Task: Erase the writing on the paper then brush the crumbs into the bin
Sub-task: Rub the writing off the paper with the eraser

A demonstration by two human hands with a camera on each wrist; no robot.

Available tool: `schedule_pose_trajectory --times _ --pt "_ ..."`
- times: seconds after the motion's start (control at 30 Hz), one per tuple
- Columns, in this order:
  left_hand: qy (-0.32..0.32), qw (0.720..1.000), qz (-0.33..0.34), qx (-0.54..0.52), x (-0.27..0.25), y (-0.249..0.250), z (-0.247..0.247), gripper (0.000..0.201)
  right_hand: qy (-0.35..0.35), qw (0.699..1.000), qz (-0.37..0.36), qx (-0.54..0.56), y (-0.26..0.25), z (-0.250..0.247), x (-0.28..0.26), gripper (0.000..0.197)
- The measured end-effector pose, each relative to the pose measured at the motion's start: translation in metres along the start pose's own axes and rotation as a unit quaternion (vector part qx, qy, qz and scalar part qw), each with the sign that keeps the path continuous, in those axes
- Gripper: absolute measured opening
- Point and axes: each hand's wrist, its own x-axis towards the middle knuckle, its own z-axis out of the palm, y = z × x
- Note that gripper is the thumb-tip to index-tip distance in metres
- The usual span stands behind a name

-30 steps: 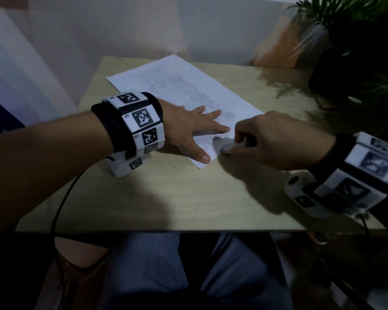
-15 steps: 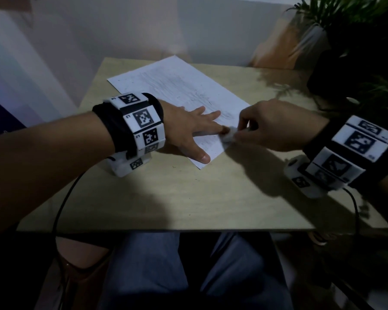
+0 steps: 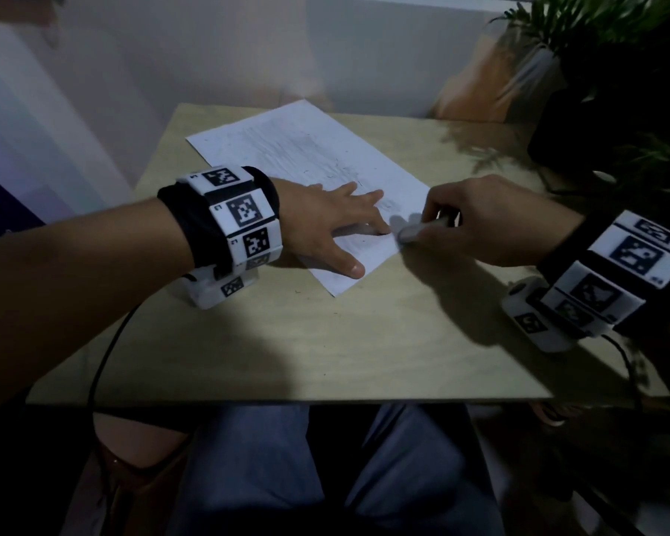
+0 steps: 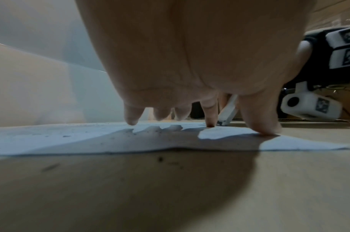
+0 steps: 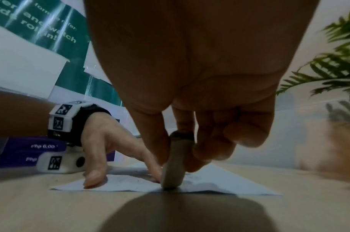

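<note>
Your left hand [image 3: 325, 226], fingers spread flat, pins one white paper sheet [image 3: 306, 156]; at its 3 o'clock your right hand [image 3: 480, 222] pinches one white block eraser [image 3: 410, 232] (tip on paper).

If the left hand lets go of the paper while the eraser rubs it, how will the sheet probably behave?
The paper looks like one thin, light sheet lying loose on the table, so it would probably slide or wrinkle under the eraser. Its near edge already lifts slightly, suggesting it is floppy. The left hand, pressing with spread fingers, probably prevents this.
</note>
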Motion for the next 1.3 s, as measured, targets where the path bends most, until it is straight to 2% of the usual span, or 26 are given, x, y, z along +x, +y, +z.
schedule_pose_trajectory --times 0.17,0.3,0.37,0.5,0.57,0.67,0.73,0.83,0.93,1.0,1.1,1.2,1.27,1.3 --pt "-0.010 1.000 -0.003 -0.001 0.003 -0.003 0.000 0.084 0.042 0.998 0.028 -0.048 0.001 0.007 0.001 0.037" --pt "-0.023 1.000 -0.010 0.004 0.004 -0.004 0.001 0.084 -0.026 0.999 -0.037 0.013 -0.018 0.007 -0.009 0.038" --pt "-0.029 1.000 -0.011 0.004 0.004 -0.004 0.000 0.084 -0.034 0.999 -0.023 0.007 -0.015 0.003 -0.005 0.044" --pt "-0.033 0.999 -0.011 0.001 0.003 -0.003 0.000 0.085 0.003 0.999 0.017 -0.030 -0.003 0.001 -0.002 0.044" --pt "-0.031 0.999 -0.012 0.000 0.002 -0.003 0.000 0.085 0.018 0.999 -0.018 -0.029 -0.011 0.007 -0.008 0.040" --pt "-0.032 0.999 -0.010 -0.001 0.003 -0.004 0.000 0.084 -0.006 0.998 -0.058 -0.009 -0.024 0.011 -0.014 0.039" --pt "-0.034 0.999 -0.010 0.001 0.003 -0.003 0.000 0.085 -0.017 0.999 -0.023 -0.034 -0.019 0.005 -0.008 0.041" --pt "-0.034 0.999 -0.010 -0.003 0.002 -0.002 -0.001 0.085 0.011 0.995 0.035 -0.095 -0.008 0.000 -0.001 0.044" --pt "-0.031 0.999 -0.005 -0.010 0.002 -0.005 0.000 0.085 0.027 0.991 -0.008 -0.133 -0.026 0.011 -0.011 0.037" --pt "-0.030 0.999 -0.003 -0.011 0.003 -0.005 0.001 0.084 -0.012 0.995 -0.038 -0.092 -0.037 0.009 -0.016 0.038" --pt "-0.030 1.000 -0.006 -0.002 0.003 -0.004 0.000 0.085 -0.046 0.996 0.008 -0.071 -0.024 -0.005 -0.005 0.045" --pt "-0.031 1.000 -0.007 -0.001 0.004 -0.005 0.001 0.086 -0.008 0.990 0.050 -0.135 -0.013 -0.002 0.001 0.044" --pt "-0.030 1.000 -0.004 -0.006 0.005 -0.006 0.002 0.086 0.007 0.990 0.011 -0.142 -0.021 0.006 -0.005 0.041" --pt "-0.029 1.000 -0.003 -0.009 0.005 -0.007 0.002 0.085 -0.006 0.993 -0.016 -0.119 -0.028 0.008 -0.010 0.040"
